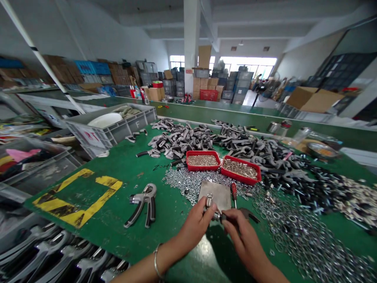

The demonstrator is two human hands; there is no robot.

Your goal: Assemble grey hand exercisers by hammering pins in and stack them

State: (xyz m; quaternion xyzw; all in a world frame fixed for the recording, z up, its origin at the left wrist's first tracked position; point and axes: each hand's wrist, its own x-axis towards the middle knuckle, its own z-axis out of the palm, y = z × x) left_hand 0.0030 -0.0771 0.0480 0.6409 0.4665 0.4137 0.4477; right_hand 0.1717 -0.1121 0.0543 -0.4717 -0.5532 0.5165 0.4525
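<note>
My left hand (194,222) pinches a shiny coil spring (209,200) just above the near edge of a flat metal plate (216,192). Close to it, the fingers of my right hand (243,232) are closed on a small black knob (223,217). A short metal piece (216,215) lies between the two hands; whether it joins the spring and the knob I cannot tell. Beside the plate are a red-handled screwdriver (233,191) and a hammer (249,214), partly hidden behind my right hand. An assembled hand gripper (144,204) lies to the left on the green table.
Two red trays (203,169) (256,181) of small metal parts stand beyond the plate. Behind them are heaped grey handles (182,137). Loose washers (182,182) and rings (291,232) spread around. Grey crates (118,135) stand left, with finished grippers (64,251) at lower left.
</note>
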